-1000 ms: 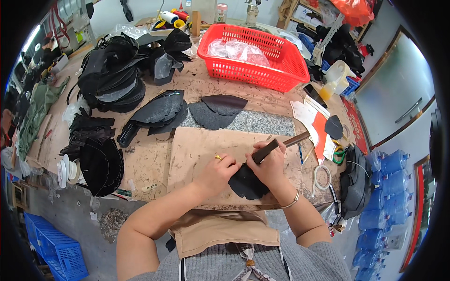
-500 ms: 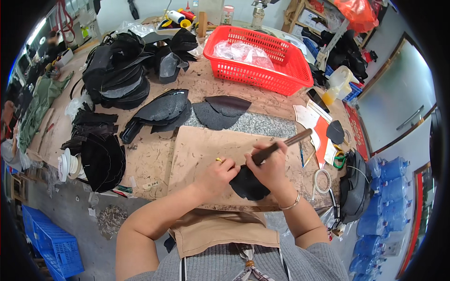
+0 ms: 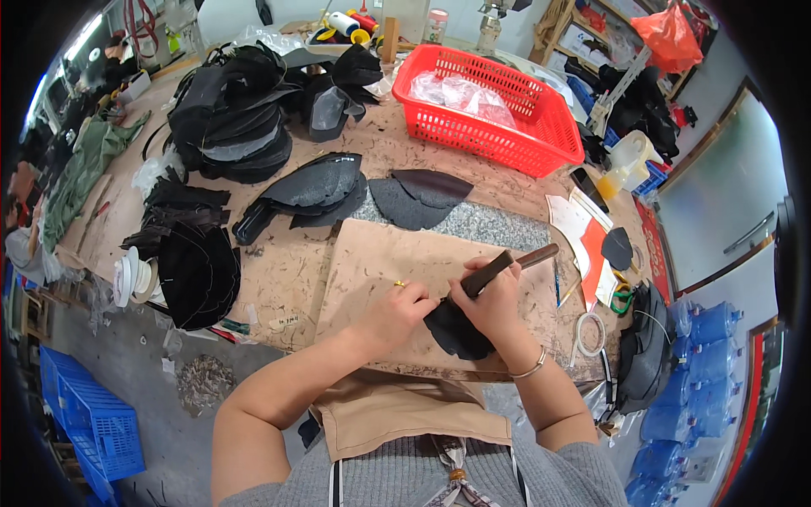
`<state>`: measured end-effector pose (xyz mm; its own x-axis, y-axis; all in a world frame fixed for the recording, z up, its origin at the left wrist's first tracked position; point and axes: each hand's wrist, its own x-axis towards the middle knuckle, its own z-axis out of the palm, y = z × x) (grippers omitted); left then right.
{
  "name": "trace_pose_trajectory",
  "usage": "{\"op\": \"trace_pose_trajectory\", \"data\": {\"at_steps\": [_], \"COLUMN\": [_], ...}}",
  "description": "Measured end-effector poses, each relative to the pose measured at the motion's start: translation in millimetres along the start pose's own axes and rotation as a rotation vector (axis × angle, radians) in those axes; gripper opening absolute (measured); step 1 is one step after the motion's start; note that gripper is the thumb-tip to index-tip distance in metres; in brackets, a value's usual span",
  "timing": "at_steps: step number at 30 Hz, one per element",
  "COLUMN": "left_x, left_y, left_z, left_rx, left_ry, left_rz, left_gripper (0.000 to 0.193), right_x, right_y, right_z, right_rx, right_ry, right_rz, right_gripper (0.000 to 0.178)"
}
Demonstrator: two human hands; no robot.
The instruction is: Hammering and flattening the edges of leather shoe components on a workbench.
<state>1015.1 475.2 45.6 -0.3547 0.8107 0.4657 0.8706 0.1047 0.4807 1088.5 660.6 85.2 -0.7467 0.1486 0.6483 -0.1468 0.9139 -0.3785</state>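
1) Hammer: over R half of tan board; dark head's long axis diag, rising twd board's far R corner; handle points same way, more level
2) R hand: fingers clamped on hammer, over board
3) Black piece: on board's near R part, partly hidden by R hand
4) L hand: fingers bunched at piece's L edge, can't tell if pinching
5) Red basket: beyond board

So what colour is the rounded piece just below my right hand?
The rounded piece is black, seen best in the head view.
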Motion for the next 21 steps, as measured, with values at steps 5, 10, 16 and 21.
{"op": "trace_pose_trajectory", "data": {"at_steps": [5,10,16,21], "left_x": [-3,-7,-15,-30], "left_y": [2,5,20,41], "left_z": [1,0,-4,3], "left_rx": [0.132,0.185,0.252,0.301], "left_ry": [0.000,0.029,0.037,0.101], "left_rz": [0.020,0.020,0.001,-0.083], "left_gripper": [0.024,0.019,0.028,0.034], "right_x": [-3,3,1,-3], "right_y": [-9,-10,-14,-23], "right_z": [8,-2,8,12], "right_rx": [-0.016,-0.051,0.037,0.022], "right_ry": [0.057,-0.017,-0.014,0.005], "right_rz": [-0.064,-0.099,-0.010,-0.028], "right_gripper": [0.025,0.024,0.022,0.022]}}
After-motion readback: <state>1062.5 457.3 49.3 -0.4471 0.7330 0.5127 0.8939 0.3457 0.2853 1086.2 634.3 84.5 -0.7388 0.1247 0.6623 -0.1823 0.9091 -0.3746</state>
